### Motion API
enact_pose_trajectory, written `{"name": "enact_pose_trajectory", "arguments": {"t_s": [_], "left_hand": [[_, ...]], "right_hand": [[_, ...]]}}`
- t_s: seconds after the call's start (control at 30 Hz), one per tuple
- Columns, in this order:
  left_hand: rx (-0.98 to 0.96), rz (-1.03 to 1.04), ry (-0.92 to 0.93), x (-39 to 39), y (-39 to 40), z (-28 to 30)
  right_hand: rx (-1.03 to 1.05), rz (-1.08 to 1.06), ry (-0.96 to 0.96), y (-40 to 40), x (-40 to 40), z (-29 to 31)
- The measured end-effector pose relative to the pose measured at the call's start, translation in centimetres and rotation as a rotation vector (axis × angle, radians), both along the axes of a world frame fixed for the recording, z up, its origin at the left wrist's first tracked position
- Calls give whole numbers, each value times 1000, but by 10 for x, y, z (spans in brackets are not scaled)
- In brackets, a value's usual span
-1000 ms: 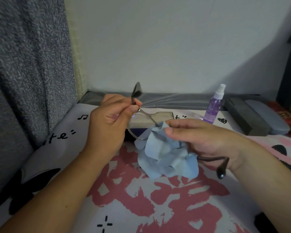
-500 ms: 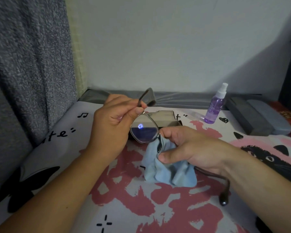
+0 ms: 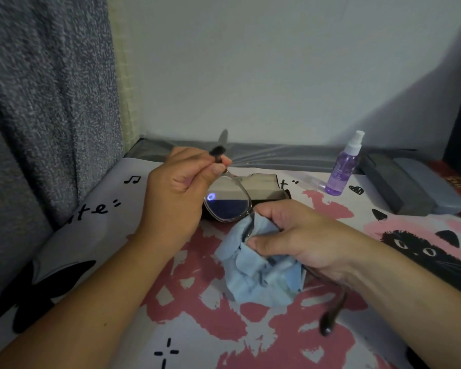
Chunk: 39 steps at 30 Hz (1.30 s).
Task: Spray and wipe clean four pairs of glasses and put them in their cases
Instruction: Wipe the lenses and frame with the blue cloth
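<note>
Glasses (image 3: 228,206): thin clear/grey rim, oval lens w/ blue glare spot, held above bedsheet (image 3: 197,328).
L hand (image 3: 179,193): fingers curled, thumb + index pinch the frame at the hinge of one temple; dark temple tip sticks up past fingertips, blurred.
R hand (image 3: 296,235): fingers curled, pinching cloth (image 3: 258,272) around the other lens; that lens is hidden. Second temple runs under R wrist, dark tip hangs low near sheet.
Cloth: soft pale-blue microfibre, crumpled, loose folds hang down.
Open case (image 3: 261,186): boxy, beige lining, just behind glasses.
Spray bottle (image 3: 343,166): clear purple plastic, white nozzle, upright, back R.
Two closed cases (image 3: 410,187), oblong, grey, touching side by side by R edge.
Wall behind, grey curtain (image 3: 45,102) on L.
</note>
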<state>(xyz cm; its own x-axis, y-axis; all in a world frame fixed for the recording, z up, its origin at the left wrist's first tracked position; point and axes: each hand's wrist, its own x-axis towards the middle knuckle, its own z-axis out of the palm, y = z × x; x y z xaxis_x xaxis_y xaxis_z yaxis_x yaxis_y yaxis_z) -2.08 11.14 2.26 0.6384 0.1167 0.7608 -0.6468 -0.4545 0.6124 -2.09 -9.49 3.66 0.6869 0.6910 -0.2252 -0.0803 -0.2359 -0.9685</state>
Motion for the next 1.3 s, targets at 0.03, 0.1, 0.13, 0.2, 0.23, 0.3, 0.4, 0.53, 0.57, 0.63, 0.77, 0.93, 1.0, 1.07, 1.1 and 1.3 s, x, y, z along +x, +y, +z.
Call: {"name": "enact_pose_trajectory", "arguments": {"t_s": [0.03,0.1,0.13,0.2,0.23,0.3,0.4,0.53,0.57,0.63,0.77,0.93,1.0,1.07,1.1,1.3], "left_hand": [[0,-2,2,0,0,0],[-26,-3,10,1,2,0],[-40,0,13,1,3,1],[-59,9,18,2,5,3],[-62,17,18,3,6,3],[-54,31,10,3,8,4],[-35,28,-2,3,10,5],[-22,-13,7,3,8,4],[-22,-22,10,4,8,4],[-24,-27,18,4,7,3],[-22,-11,29,5,10,2],[11,-9,29,5,9,3],[4,-10,42,4,7,2],[-43,-19,81,4,6,-1],[-64,-27,101,3,5,-2],[-63,-58,132,-1,-5,-1]], "right_hand": [[-3,-13,-13,0,0,-1],[8,-54,-89,2,1,-2],[15,-78,-125,3,1,-2],[54,-126,-121,3,5,-4],[84,-138,-87,3,7,-6],[135,-103,-16,1,10,-8],[127,66,73,-6,12,-4],[89,189,203,-17,14,1],[53,185,176,-16,15,1],[-61,113,19,-13,13,0],[-128,36,-155,-4,9,-2],[-3,168,171,-13,14,-2],[-51,139,120,-10,12,-6],[-96,36,-6,-2,6,-8],[-86,-15,-47,2,3,-9],[-3,-156,-202,8,1,-11]]}}
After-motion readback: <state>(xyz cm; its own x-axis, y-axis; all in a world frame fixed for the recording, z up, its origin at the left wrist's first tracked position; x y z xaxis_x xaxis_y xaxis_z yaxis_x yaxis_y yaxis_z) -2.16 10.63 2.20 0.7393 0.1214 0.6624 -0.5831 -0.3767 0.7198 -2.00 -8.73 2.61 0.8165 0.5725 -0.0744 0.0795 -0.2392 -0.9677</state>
